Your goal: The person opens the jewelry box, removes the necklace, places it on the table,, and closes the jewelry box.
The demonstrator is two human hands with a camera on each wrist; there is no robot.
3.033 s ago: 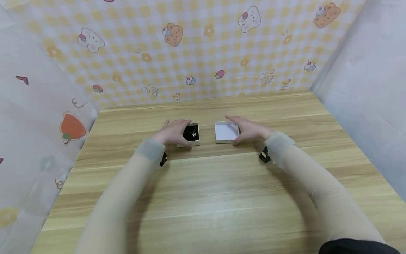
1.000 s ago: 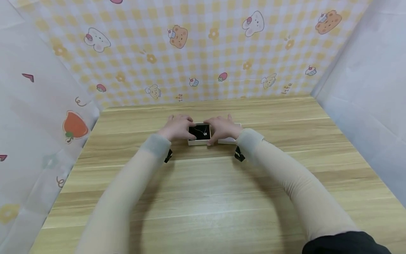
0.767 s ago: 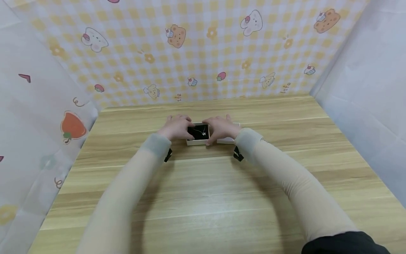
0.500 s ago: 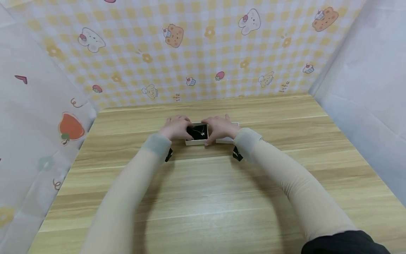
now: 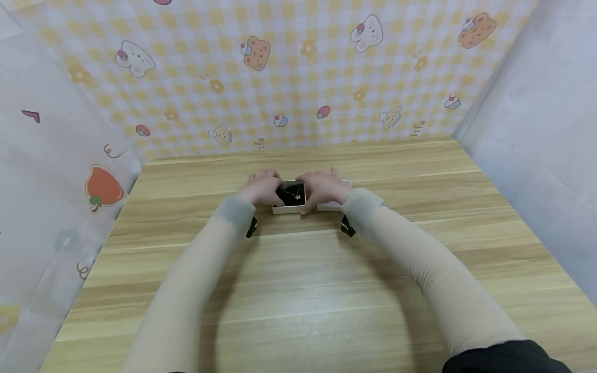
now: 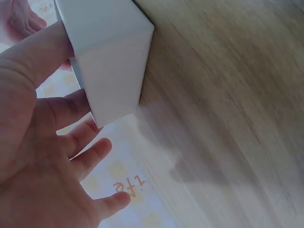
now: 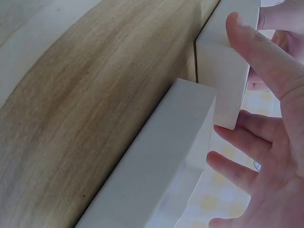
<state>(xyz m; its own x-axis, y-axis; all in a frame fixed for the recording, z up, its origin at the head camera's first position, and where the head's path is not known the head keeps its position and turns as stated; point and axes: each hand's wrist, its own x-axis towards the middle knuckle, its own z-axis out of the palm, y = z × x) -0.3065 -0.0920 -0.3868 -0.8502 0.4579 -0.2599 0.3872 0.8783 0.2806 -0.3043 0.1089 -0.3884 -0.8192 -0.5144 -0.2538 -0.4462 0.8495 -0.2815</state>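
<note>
A small white jewellery box (image 5: 287, 210) stands uncovered on the table. In it lies a black insert (image 5: 291, 201) bearing a fine silver necklace (image 5: 298, 197) with a small pendant. My right hand (image 5: 323, 187) grips the box by its right end, thumb on the near wall and fingers at the far wall. From the left end my left hand (image 5: 264, 188) reaches over the rim; its thumb and forefinger dip inside and pinch the insert's edge, the tips hidden behind the box wall (image 6: 114, 80). Its other fingers are spread. The white lid (image 5: 329, 206), hollow side up, is partly under my right hand.
The wood-grain table (image 5: 298, 290) reaches back to a yellow checked cloth (image 5: 298, 77) with cartoon prints. White cloth hangs at the left (image 5: 56, 171) and right (image 5: 536, 129). In the right wrist view the lid (image 7: 152, 137) lies close beside the box.
Three seconds ago my right hand was at the lid; it moved left to the box. The box shifted slightly right. Lately my left thumb and forefinger have moved slightly further in over the insert.
</note>
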